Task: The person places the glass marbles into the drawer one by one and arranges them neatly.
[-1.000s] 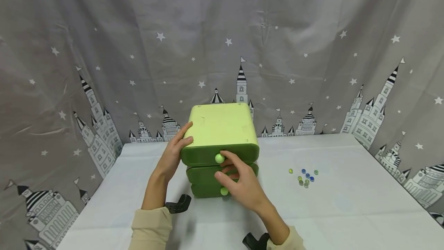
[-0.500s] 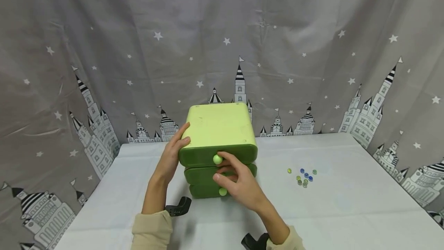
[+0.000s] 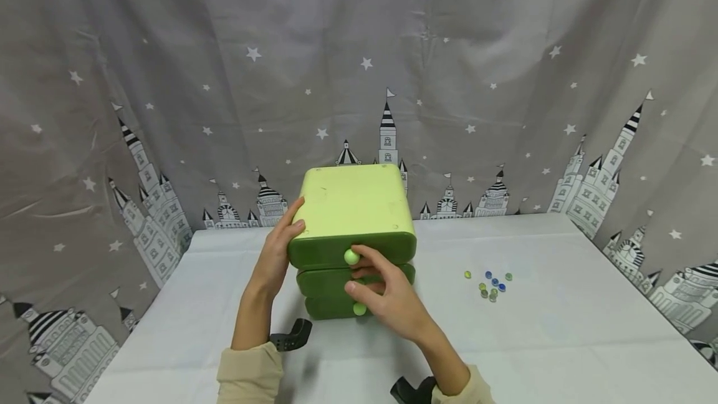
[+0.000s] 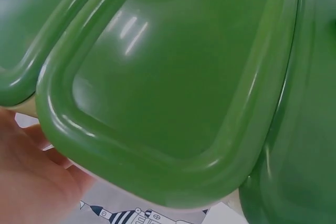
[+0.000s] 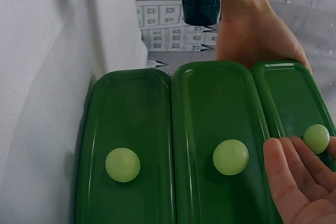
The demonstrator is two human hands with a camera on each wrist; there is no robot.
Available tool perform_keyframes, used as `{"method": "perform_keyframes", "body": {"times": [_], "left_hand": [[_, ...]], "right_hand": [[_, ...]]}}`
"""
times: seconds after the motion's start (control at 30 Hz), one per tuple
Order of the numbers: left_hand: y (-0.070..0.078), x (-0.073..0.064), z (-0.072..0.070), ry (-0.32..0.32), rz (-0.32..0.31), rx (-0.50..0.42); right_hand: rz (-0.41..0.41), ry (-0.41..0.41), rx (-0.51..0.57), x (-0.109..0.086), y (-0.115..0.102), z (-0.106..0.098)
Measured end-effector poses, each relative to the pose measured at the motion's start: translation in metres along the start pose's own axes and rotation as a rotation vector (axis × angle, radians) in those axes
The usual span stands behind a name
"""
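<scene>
A small green cabinet (image 3: 353, 201) stands on the white table, with a pale green top and three dark green drawers stacked at the front. My left hand (image 3: 275, 254) rests along its left side, fingers fairly straight and touching the upper left edge. The left wrist view shows this hand (image 4: 31, 177) beside the drawer fronts. At the top drawer (image 5: 294, 98), my right hand (image 5: 304, 182) has the round light green knob (image 5: 316, 139) between its index finger and the fingertips below. The middle knob (image 5: 231, 157) and bottom knob (image 5: 123, 164) are untouched. All drawers look closed.
Several small glass beads (image 3: 496, 287), blue, green and yellowish, lie on the white tablecloth (image 3: 561, 329) right of the cabinet. A grey curtain (image 3: 477, 61) printed with stars and castles hangs behind the table.
</scene>
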State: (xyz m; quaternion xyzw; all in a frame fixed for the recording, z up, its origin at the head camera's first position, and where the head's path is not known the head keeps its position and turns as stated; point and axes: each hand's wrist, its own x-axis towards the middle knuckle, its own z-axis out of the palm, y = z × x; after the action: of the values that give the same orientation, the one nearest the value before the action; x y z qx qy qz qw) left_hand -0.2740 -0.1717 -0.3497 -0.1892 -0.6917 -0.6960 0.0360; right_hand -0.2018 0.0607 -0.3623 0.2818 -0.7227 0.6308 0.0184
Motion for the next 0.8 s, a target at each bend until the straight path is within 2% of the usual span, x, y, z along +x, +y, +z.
{"method": "perform_keyframes", "body": {"times": [0.33, 0.6, 0.8], "left_hand": [[0.002, -0.0013, -0.0005, -0.023, 0.017, -0.006], [0.0037, -0.0027, -0.0038, -0.033, -0.015, 0.005], [0.0057, -0.0013, -0.0038, -0.052, -0.015, -0.026]], "right_hand": [[-0.003, 0.009, -0.002, -0.0003, -0.0004, 0.0007], [-0.007, 0.011, 0.018, 0.0003, 0.0006, 0.0009], [-0.019, 0.032, 0.049, 0.0006, -0.0018, -0.0013]]}}
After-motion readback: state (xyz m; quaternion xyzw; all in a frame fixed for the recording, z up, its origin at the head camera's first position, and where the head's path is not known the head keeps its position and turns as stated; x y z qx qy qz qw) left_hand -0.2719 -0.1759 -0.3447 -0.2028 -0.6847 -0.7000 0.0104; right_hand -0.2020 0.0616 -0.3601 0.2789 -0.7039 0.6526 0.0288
